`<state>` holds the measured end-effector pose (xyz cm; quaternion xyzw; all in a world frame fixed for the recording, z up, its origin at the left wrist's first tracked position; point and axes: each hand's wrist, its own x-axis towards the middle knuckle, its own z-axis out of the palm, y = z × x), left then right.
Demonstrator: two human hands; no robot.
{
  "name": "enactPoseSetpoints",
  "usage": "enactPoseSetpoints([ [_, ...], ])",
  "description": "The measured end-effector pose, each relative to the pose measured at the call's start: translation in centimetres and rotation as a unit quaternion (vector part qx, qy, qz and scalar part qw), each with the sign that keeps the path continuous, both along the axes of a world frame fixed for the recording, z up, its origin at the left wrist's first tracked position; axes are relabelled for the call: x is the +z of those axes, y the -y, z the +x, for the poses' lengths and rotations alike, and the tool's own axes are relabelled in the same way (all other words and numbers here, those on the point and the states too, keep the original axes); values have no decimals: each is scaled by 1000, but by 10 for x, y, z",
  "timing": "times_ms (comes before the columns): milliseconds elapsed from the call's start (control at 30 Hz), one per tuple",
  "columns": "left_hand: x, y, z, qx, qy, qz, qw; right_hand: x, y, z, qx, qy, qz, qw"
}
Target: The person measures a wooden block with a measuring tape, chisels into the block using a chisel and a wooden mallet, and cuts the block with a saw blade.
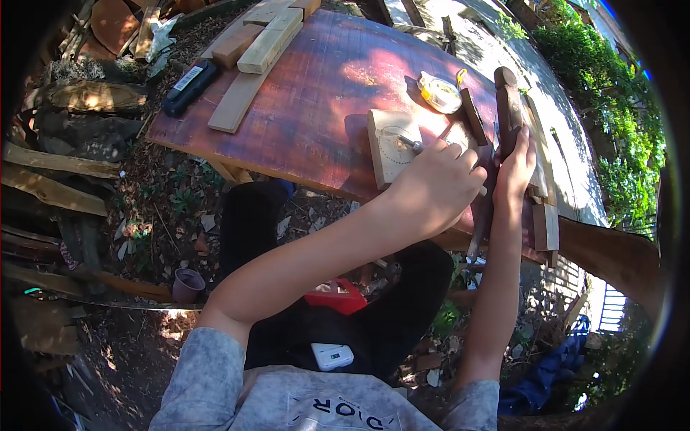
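Note:
My left hand is closed round a carving chisel; its metal shaft points left over a pale wooden block, and most of its handle is hidden in my fist. A dotted curve is marked on the block, with a carved patch near its upper part. My right hand rests against a dark wooden piece with a rounded end, fingers along its right side; how firmly they grip is hard to see. Beyond the block lies a yellow and clear tape measure.
The reddish-brown table carries wood strips and a black case with a barcode label at its far left. More strips line the right edge. A red object and a white device are near my lap.

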<state>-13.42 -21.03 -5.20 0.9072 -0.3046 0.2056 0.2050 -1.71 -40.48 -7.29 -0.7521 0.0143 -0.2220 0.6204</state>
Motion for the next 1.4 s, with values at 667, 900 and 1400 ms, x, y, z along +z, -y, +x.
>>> enactPoseSetpoints([
  [667,7,-3,0,-89,1,-94,992,0,1,0,-6,16,-44,999],
  [900,1,-4,-3,-79,25,-104,991,2,0,-1,6,6,-33,999],
  [1400,8,-6,-9,-41,100,-183,977,1,-1,0,-3,-4,-13,1000],
])
